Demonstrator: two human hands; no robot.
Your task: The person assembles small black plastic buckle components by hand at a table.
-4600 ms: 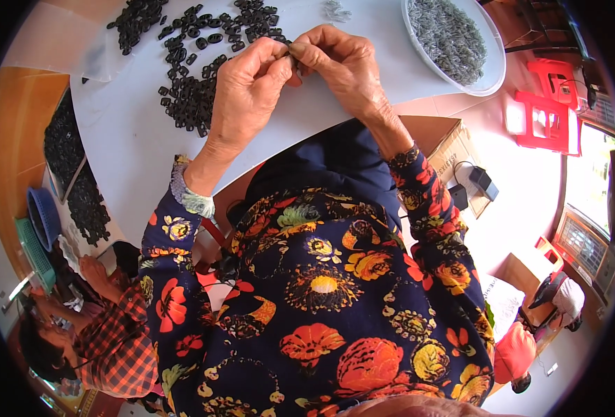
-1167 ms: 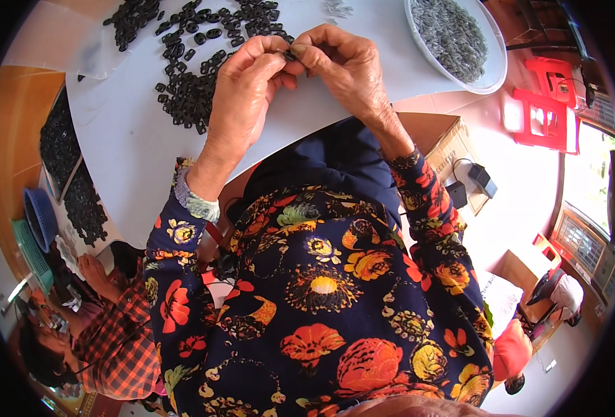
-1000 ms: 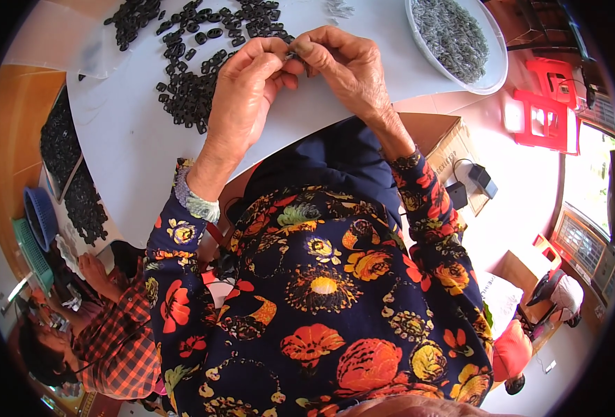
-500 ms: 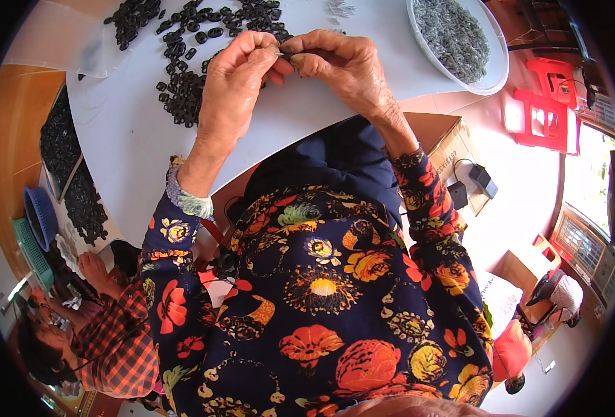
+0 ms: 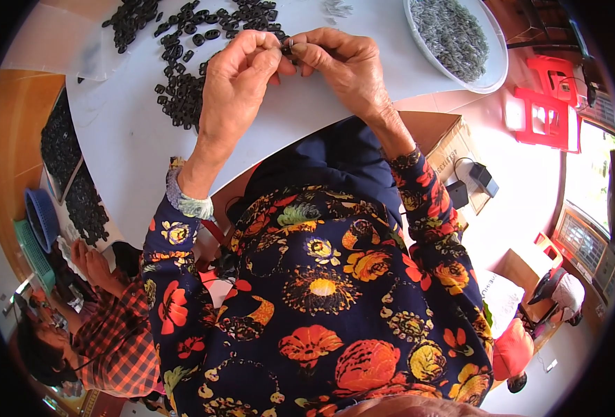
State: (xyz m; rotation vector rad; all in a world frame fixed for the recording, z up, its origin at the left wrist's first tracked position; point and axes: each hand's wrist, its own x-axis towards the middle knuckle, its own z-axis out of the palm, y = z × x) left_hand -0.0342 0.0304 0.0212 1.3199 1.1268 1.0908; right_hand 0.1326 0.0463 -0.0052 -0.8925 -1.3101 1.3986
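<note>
Above the white table [image 5: 133, 132], my left hand [image 5: 234, 87] and my right hand [image 5: 349, 73] meet with their fingertips pinched together. Between them is a small black part [image 5: 287, 46] with a bit of shiny grey on it; the fingers cover most of it. Both thumbs press in from the near side. Just left of my left hand lies a pile of small black plastic pieces [image 5: 181, 97]. More oval black pieces [image 5: 212, 33] are scattered beyond it. To the right of my right hand, a white basin [image 5: 495, 85] holds many tiny shiny grey pieces [image 5: 450, 38].
A few grey pieces [image 5: 336, 8] lie at the table's far side. A clear plastic sheet [image 5: 64, 48] is at the far left. Below right are a cardboard box [image 5: 453, 149] and red stools [image 5: 544, 118]. A person in a checked shirt [image 5: 116, 344] works at left, near a blue basket [image 5: 41, 219].
My right thumb and fingers have shifted on the small part, and the thumb now points up toward it. Both hands stay in nearly the same place.
</note>
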